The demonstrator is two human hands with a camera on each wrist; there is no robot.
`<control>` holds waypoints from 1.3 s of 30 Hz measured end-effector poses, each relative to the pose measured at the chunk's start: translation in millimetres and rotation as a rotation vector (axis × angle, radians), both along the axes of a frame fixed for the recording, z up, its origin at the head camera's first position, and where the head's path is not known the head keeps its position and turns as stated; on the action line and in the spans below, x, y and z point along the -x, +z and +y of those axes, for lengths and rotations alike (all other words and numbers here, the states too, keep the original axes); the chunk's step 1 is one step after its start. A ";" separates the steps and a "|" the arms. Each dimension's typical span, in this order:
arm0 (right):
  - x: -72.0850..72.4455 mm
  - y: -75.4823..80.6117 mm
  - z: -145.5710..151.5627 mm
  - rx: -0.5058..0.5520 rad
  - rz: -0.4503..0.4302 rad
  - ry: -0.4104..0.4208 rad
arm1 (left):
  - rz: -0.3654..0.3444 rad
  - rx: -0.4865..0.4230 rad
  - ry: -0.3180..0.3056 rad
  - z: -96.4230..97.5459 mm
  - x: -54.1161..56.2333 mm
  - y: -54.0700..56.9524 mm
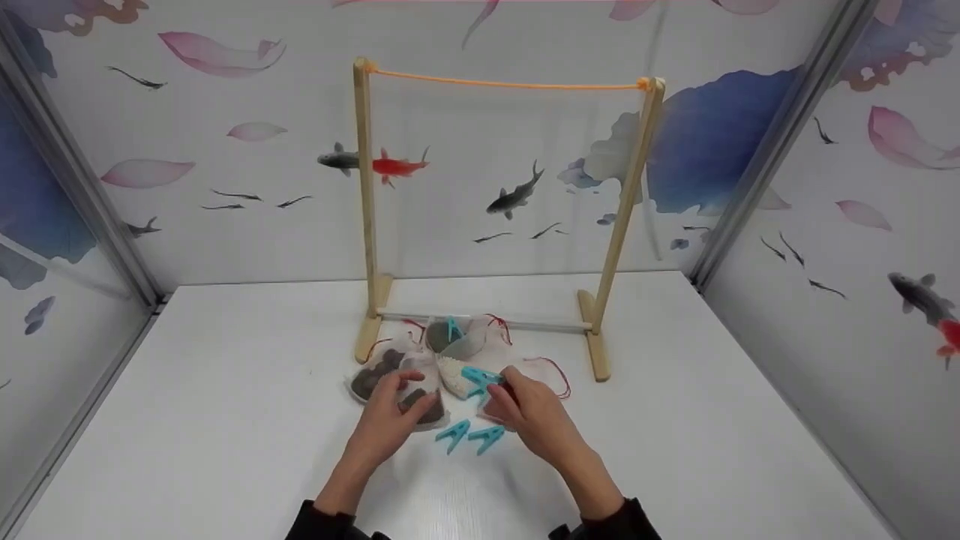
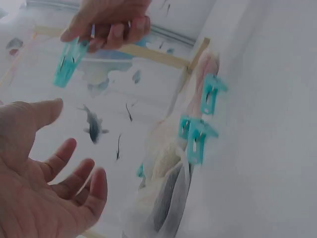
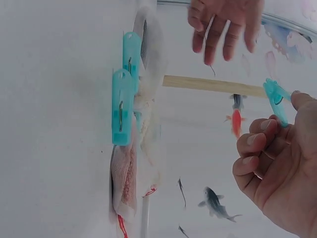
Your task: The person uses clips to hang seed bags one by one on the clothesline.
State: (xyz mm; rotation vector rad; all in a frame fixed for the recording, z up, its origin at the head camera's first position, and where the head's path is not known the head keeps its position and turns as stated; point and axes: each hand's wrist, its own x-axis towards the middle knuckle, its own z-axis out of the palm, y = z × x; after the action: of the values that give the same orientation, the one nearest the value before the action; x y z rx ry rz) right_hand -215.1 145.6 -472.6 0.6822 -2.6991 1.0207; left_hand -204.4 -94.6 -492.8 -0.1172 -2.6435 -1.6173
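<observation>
My right hand [image 1: 541,420] pinches a turquoise clothespin [image 3: 275,101] between thumb and fingers, raised above the table. Opposite it, my left hand [image 1: 384,424] holds nothing, its fingers spread and slightly bent over a sheer drawstring bag [image 1: 431,412] with dark contents; whether it touches the bag is unclear. Two loose clothespins, a left one [image 1: 453,435] and a right one [image 1: 487,438], lie in front of the bags. Partly behind my right hand is a bag with reddish contents [image 3: 125,173]. A bag of pale grains [image 1: 452,376] lies between the hands.
Behind the bags stands a wooden frame [image 1: 362,195] with an orange cord [image 1: 510,85] strung across its top. Another bag with dark lumps [image 1: 366,381] lies at left. A clothespin [image 1: 453,330] is by the greenish-filled bag [image 1: 437,341] at the back. Patterned walls enclose the white table [image 1: 225,420].
</observation>
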 end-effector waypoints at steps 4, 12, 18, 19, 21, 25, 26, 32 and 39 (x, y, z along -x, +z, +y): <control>3.8 0.2 5.6 0.012 0.012 -0.035 | -0.009 0.180 0.043 -13.9 5.1 -9.0; 6.3 -0.3 10.1 -0.021 -0.015 -0.032 | -0.040 0.435 -0.008 -19.5 9.2 -16.7; 5.8 0.6 12.6 -0.063 -0.018 0.012 | 0.065 0.493 -0.001 -9.8 9.1 -21.2; 5.7 1.0 13.0 -0.067 -0.017 0.019 | 0.084 0.474 0.009 -8.6 8.8 -20.0; 5.7 1.3 13.5 -0.068 -0.006 0.031 | 0.108 0.423 0.046 -7.3 8.5 -17.0; 5.6 0.7 13.1 -0.053 0.071 0.036 | 0.161 0.324 0.148 -9.4 7.3 -9.3; 6.0 0.1 12.5 -0.048 0.101 0.035 | 0.180 0.308 0.164 -10.8 7.0 -7.8; 8.9 -5.1 11.3 0.017 0.269 0.011 | 0.218 0.220 0.148 -15.4 5.3 1.7; 17.5 -4.2 13.7 0.094 0.353 0.005 | 0.074 0.143 0.125 -16.8 9.0 18.4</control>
State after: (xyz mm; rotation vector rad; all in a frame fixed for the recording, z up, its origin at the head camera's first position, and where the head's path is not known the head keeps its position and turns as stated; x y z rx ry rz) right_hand -232.6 159.3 -476.8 0.7705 -2.3336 0.9217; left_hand -213.4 -111.4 -474.4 -0.0155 -2.6497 -1.3599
